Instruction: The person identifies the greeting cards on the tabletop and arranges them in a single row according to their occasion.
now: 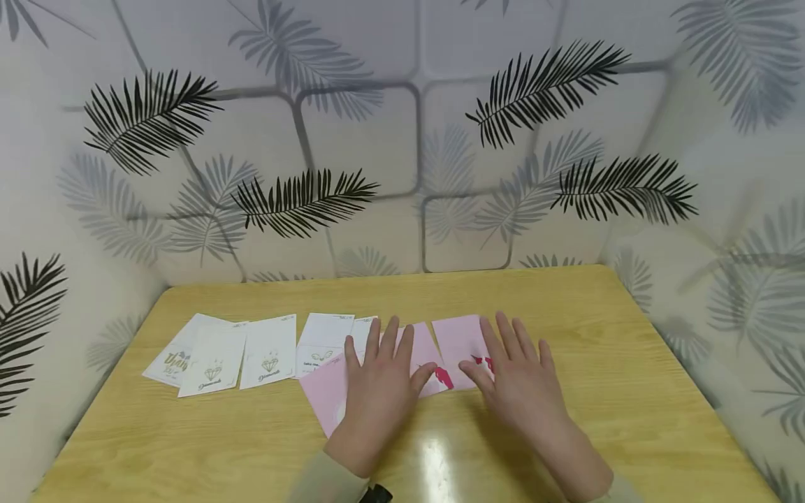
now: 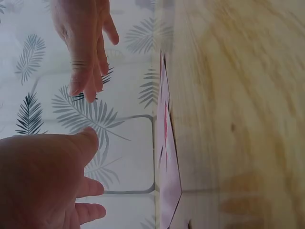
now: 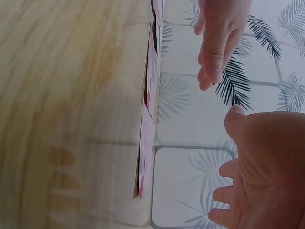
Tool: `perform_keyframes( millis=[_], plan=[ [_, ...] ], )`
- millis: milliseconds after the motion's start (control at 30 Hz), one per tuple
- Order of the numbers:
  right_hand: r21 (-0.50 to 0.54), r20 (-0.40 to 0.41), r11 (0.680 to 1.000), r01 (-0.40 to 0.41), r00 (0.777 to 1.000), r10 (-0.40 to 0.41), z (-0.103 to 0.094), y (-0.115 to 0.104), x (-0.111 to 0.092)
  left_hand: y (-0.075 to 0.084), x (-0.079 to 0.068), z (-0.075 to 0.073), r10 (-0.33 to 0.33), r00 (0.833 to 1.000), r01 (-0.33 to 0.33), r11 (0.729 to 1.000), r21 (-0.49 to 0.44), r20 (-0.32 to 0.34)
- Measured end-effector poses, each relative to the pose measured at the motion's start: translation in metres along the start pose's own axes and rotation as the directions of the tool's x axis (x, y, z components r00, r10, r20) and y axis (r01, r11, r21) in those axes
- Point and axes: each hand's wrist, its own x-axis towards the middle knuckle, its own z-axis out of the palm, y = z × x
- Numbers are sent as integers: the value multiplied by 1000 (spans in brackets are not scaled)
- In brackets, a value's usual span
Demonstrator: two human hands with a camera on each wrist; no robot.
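My left hand is held above the pink cards with its fingers spread and nothing in it. To its right, my right hand hovers palm down, fingers apart, also holding nothing. Below the left hand lies a tilted pink card, partly hidden by that hand. Between the hands a second pink card carries a dark pink print. Another pink card lies by the right fingertips. Both wrist views show a gap between the hands and the cards on the table.
Several white cards lie in a row on the left of the wooden table: one with gold lettering, two with diamond drawings, and one with a winged print. Leaf-patterned covering rises behind the table.
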Motion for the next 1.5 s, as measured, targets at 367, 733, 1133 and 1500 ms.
perform_keyframes(
  millis=[367, 733, 1133, 1500],
  plan=[
    [5, 75, 1000, -16, 997, 15, -4, 12, -4, 13, 2, 13, -13, 999, 16, 998, -62, 52],
    [6, 116, 1000, -24, 993, 23, -3, 24, -6, 26, 4, 18, 22, 996, -14, 996, -86, 88],
    [37, 174, 999, -11, 985, 5, 0, 34, -2, 32, 7, 27, 32, 988, -17, 995, -99, 151],
    [80, 180, 997, 0, 984, -14, 7, 43, 2, 33, 15, 33, 37, 986, -29, 998, -49, 163]
  ],
)
